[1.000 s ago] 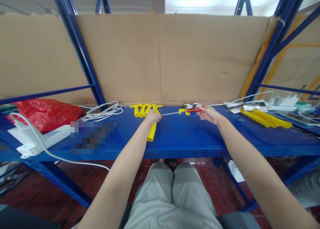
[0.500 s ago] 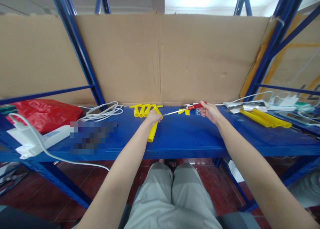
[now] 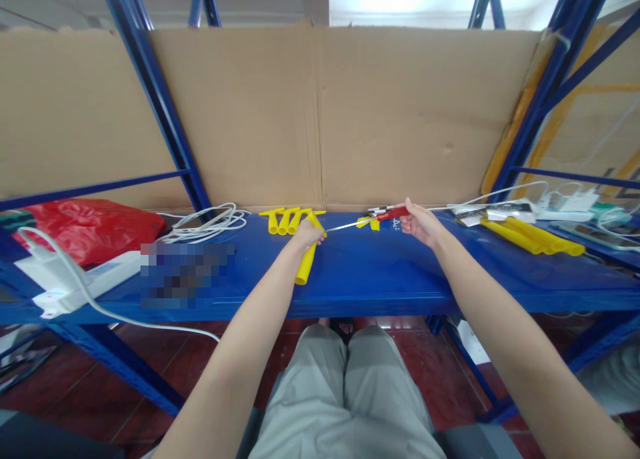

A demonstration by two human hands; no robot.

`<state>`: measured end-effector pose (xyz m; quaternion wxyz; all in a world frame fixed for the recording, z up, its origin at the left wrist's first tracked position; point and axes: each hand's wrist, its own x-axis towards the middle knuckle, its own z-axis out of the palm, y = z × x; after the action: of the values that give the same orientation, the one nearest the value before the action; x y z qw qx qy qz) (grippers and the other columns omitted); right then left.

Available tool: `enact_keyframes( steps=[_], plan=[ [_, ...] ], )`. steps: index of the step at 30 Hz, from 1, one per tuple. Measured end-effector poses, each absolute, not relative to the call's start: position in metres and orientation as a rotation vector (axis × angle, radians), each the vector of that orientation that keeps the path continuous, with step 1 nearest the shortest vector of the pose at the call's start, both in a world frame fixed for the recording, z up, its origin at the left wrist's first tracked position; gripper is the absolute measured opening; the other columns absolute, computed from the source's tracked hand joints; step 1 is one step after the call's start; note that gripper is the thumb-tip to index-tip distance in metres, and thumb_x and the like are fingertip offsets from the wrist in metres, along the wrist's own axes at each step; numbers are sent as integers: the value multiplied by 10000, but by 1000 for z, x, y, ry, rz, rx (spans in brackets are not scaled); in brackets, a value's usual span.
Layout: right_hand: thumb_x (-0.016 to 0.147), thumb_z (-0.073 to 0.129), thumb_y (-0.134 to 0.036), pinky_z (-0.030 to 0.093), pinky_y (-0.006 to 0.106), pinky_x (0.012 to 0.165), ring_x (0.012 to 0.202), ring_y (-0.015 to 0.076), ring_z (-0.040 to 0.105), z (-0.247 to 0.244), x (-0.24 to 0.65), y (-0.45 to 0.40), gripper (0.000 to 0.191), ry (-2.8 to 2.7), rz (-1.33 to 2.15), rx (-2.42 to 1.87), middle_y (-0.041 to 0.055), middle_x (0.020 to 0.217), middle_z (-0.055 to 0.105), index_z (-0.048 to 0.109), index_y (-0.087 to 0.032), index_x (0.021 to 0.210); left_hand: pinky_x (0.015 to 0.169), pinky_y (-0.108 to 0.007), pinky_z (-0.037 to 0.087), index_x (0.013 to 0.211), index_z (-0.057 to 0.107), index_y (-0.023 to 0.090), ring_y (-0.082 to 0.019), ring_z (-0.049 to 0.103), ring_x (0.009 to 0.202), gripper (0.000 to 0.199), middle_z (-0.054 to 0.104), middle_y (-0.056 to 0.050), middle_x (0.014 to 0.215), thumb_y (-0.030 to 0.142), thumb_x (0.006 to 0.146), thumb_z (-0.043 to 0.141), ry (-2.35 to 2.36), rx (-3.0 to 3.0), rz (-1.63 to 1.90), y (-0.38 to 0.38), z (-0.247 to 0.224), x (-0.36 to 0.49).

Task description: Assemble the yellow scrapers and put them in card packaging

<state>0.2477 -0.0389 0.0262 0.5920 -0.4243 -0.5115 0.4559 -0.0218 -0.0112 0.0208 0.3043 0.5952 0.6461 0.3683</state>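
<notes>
While our left hand [image 3: 311, 234] is clamped around a yellow tube [image 3: 303, 269], our right hand [image 3: 421, 225] has its thumb and fingers closed on the handle end of a red-handled screwdriver [image 3: 393, 213]. The screwdriver's metal shaft slants across to the upper part of the tube at our left fingers; we cannot tell exactly what its tip touches. The tube's open lower end points toward us, above the blue table [image 3: 370, 272]. Just beyond our left hand, more yellow tubes with flat crosspieces [image 3: 283, 224] lie side by side. Small yellow pieces [image 3: 374, 225] lie under the screwdriver, near some black-and-white items. Well to our right, plain yellow tubes [image 3: 533, 237] lie together beside silvery packets [image 3: 510, 211]. Far to our left we see coiled white cable [image 3: 213, 225], a red plastic bag [image 3: 100, 227] and a white power strip [image 3: 113, 272]. Brown cardboard [image 3: 320, 119] stands along the back.
</notes>
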Motion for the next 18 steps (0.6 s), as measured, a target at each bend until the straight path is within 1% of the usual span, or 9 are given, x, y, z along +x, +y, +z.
enact_keyframes(
  steps=[3,5,8,10,12,16,18],
  plan=[
    [883,645,-377,375,173,431,415,57,449,32,248,-46,199,-1192,1120,-914,-53,536,544,582,-188,875,553,-204,472,679,622,93,-99,552,501,149,595,-27,552,-31,747,576,1707,1581,977,-11,21,-22],
    [880,652,-353,378,170,425,410,58,457,32,248,-47,196,-1208,1088,-926,-45,535,564,563,-184,839,557,-206,475,693,627,89,-95,547,498,144,604,-33,564,-24,761,571,1698,1583,977,-10,20,-22],
    [865,654,-427,333,167,361,353,63,437,27,248,-43,316,-1228,966,-1046,-23,477,563,499,-188,729,573,-214,485,711,636,78,-94,548,500,142,620,-45,583,-27,768,559,1682,1584,980,-9,19,-22],
    [864,633,-482,291,166,317,309,64,408,23,248,-38,372,-1226,874,-1136,-14,423,540,483,-190,689,579,-216,487,711,635,73,-93,548,498,151,621,-46,585,-40,762,551,1669,1582,986,-9,19,-23],
    [865,617,-512,280,163,295,294,65,402,20,247,-35,395,-1223,811,-1189,-6,407,536,509,-179,682,580,-216,486,707,633,72,-91,544,492,158,613,-41,576,-49,759,545,1663,1580,989,-10,20,-22],
    [838,653,-515,312,160,294,314,62,433,18,246,-33,398,-1230,778,-1196,3,442,561,574,-151,699,557,-207,473,688,625,83,-91,535,486,154,583,-22,545,-36,760,557,1691,1576,975,-12,22,-22],
    [823,669,-520,293,160,285,308,58,417,18,246,-33,399,-1235,777,-1190,-5,436,549,593,-144,714,549,-202,467,683,624,88,-94,537,490,150,579,-17,543,-35,749,567,1714,1566,969,-12,23,-22]
  ],
)
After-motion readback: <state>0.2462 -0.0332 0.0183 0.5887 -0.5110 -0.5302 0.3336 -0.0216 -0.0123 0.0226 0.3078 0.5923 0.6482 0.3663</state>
